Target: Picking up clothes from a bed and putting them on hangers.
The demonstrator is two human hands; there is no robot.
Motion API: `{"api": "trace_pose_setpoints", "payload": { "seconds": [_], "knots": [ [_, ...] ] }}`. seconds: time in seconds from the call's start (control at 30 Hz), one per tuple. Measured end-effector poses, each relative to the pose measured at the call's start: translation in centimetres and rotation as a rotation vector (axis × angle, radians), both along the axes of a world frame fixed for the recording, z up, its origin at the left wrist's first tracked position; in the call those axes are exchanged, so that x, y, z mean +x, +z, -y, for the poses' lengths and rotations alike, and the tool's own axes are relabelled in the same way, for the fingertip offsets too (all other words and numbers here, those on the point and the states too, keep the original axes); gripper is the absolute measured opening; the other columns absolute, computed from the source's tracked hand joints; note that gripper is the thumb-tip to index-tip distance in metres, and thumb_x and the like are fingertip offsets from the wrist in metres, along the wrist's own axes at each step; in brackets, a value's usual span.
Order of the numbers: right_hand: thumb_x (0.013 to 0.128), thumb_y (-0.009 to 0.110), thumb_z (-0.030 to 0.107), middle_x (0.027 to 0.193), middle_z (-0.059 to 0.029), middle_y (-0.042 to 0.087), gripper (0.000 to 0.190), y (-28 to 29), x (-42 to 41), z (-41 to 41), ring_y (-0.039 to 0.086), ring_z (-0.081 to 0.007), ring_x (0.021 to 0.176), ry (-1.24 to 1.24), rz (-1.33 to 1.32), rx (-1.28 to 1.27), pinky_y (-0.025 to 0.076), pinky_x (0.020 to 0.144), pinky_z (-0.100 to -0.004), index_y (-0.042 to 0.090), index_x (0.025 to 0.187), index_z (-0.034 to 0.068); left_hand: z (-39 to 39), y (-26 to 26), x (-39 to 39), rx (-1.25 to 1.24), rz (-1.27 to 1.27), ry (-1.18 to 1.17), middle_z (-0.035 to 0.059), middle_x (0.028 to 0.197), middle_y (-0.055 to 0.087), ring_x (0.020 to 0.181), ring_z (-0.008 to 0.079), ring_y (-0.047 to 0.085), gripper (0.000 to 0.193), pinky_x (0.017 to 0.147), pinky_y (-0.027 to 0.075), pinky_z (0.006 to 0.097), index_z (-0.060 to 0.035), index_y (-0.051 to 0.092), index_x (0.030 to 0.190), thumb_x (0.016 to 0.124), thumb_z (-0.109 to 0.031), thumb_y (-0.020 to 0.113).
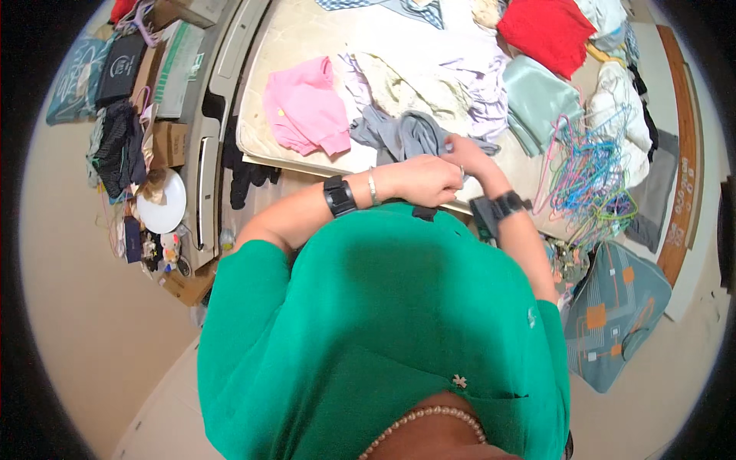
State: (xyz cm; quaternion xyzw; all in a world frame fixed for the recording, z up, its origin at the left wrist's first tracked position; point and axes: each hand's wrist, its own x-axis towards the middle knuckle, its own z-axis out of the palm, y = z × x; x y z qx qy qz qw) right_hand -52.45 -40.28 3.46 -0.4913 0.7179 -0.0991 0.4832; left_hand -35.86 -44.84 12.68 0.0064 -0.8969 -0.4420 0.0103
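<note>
My left hand (428,179) is at the near edge of the mattress (253,135), its fingers curled; what lies within them is hidden. Just beyond and to its right, my right hand (464,154) touches the near side of a crumpled grey garment (417,132); whether its fingers pinch the cloth is unclear. A folded pink garment (307,109) lies to the left. Behind the grey cloth are a cream patterned garment (411,86) and a pale lilac one (486,98). A pale green satin cloth (540,100) rests to the right.
A tangled heap of coloured hangers (598,172) lies on the right, beside white clothing (618,98). Red cloth (543,34) is at the far right of the mattress. A patterned grey bag (618,310) stands lower right. Boxes, clothes and a white round plate (162,201) crowd the left side.
</note>
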Motion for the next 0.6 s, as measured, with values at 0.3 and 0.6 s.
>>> {"api": "trace_pose_setpoints", "payload": {
  "seconds": [0.3,0.6],
  "knots": [
    [0.08,0.044,0.0,0.087,-0.0094,0.056,0.02,0.5,-2.7,-5.6,0.058,-0.0199,0.078,-1.15,1.193,-0.259,0.05,0.066,-0.0343,0.045,0.099,0.008,0.3,-5.4,3.0,0.35,0.146,0.261,0.0071,0.076,0.055,0.064,0.0201,0.055,0.02,0.06,0.042,0.0317,-0.005,0.054,0.083,0.08,-0.025,0.055],
    [0.08,0.047,0.002,0.096,-0.0049,0.053,0.021,3.7,0.5,-7.3,0.055,-0.0179,0.088,-1.093,1.518,-0.297,0.046,0.079,-0.0326,0.049,0.1,0.007,0.5,-8.7,-2.8,-0.137,0.003,0.557,0.0153,0.091,0.051,0.089,0.0327,0.05,0.039,0.075,0.043,0.0393,-0.0081,0.052,0.103,0.066,-0.011,0.065]
  ]
}}
